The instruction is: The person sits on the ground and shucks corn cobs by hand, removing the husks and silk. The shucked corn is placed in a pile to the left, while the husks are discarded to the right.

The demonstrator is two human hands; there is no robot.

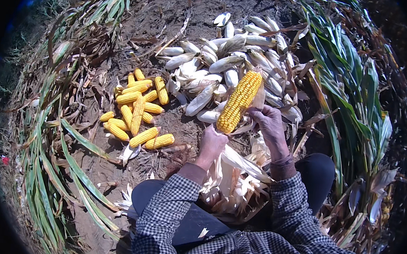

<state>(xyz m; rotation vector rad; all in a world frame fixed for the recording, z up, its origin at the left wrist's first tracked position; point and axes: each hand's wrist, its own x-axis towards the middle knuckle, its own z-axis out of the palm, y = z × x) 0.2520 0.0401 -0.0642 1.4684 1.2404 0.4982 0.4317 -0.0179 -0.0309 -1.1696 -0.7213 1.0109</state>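
Observation:
A yellow ear of corn (240, 100), mostly bare of husk, is held up in front of me with its tip pointing away. My left hand (212, 142) is closed around its near end. On the right side of the ear, my right hand (268, 126) pinches a strip of pale husk (259, 97) that still lies along the kernels. Peeled husk leaves (247, 168) hang below the ear and between my forearms. Beyond the ear lies a large heap of ears in dry whitish husks (226, 64).
Left of my hands, several bare yellow cobs (138, 113) lie piled on the soil (161, 163). Cut corn stalks with green leaves (353, 88) stand along the right, and more leafy stalks (42, 171) lie along the left. My bent knees (316, 179) flank the loose husks.

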